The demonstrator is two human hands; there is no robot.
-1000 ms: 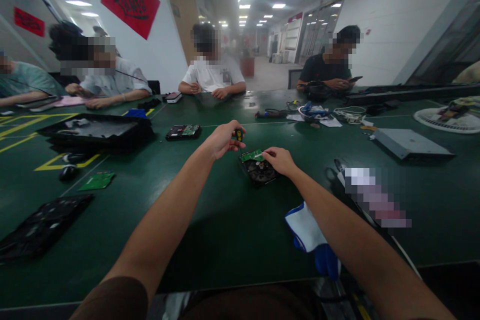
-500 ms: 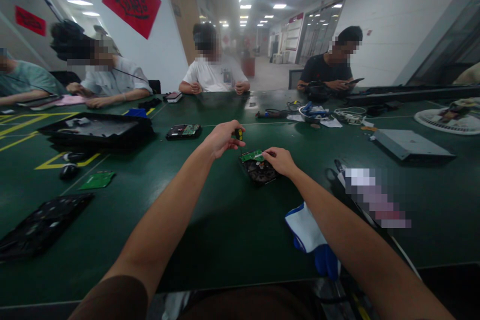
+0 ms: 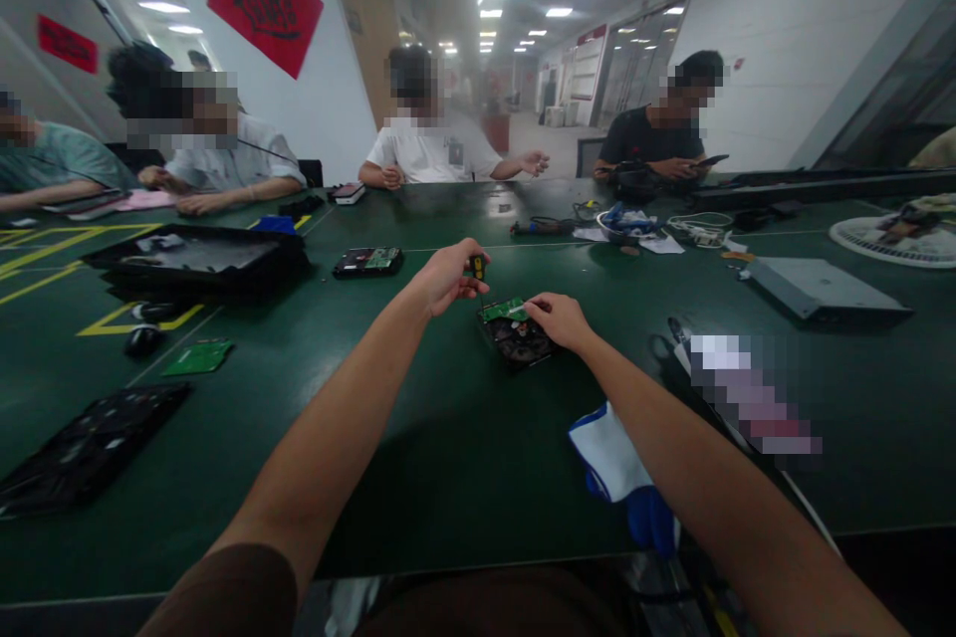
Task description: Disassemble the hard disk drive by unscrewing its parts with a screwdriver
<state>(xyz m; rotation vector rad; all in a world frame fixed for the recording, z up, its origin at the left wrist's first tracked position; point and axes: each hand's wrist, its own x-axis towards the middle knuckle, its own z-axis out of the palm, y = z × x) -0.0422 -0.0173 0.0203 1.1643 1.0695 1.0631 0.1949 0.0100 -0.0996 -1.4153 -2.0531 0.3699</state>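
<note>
My left hand is closed around a screwdriver with a black and yellow handle. The screwdriver stands nearly upright, its thin shaft reaching down to the far left corner of a black device. A green circuit board lies along the far side of that device, which looks like an opened disc drive. From the right, my right hand pinches the device at the right end of the board. Its fingertips partly hide that edge, so whether they grip the board or the casing is unclear.
A white and blue glove lies by my right forearm. At left are a black tray, a loose green board and a black panel. Another drive lies ahead, a grey metal case at right. Several people sit opposite.
Both my hands stay almost in place, the screwdriver still at the device's corner. Across the table, the person in white has moved one hand out to the right. The view has shifted slightly.
</note>
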